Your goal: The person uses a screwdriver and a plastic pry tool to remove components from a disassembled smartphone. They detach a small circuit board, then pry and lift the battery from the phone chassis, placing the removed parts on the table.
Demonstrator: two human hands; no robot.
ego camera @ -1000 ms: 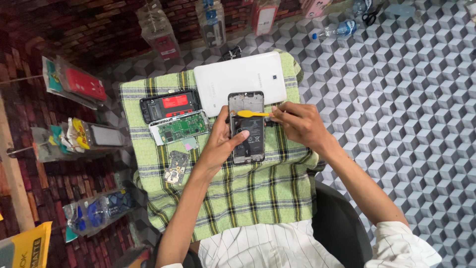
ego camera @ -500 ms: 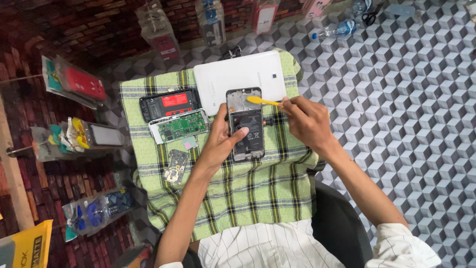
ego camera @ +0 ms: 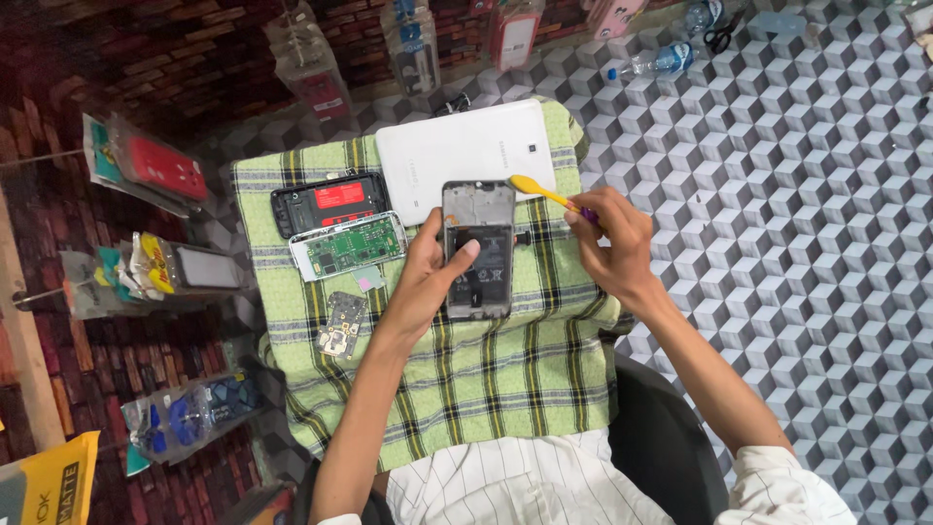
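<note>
The left hand (ego camera: pixel 428 277) grips an opened smartphone (ego camera: pixel 478 249) from its left edge, fingers curled behind it and the thumb pressed across the exposed black battery, holding it just above the green plaid cloth (ego camera: pixel 486 379) that covers the table. The right hand (ego camera: pixel 612 243) sits just right of the phone, its fingers pinched together on the purple handle of a small brush with a yellow head (ego camera: pixel 540 192); the yellow head points toward the phone's upper right corner, and whether it touches the frame cannot be told. Beyond both hands, a white tablet (ego camera: pixel 466 156) lies back side up on the cloth, its near edge partly hidden behind the phone. To the left of the left hand lie a black phone frame with a red label (ego camera: pixel 328 202), a green circuit board in a white frame (ego camera: pixel 350 245), and, nearer the person, a small dark loose part (ego camera: pixel 340 326).
</note>
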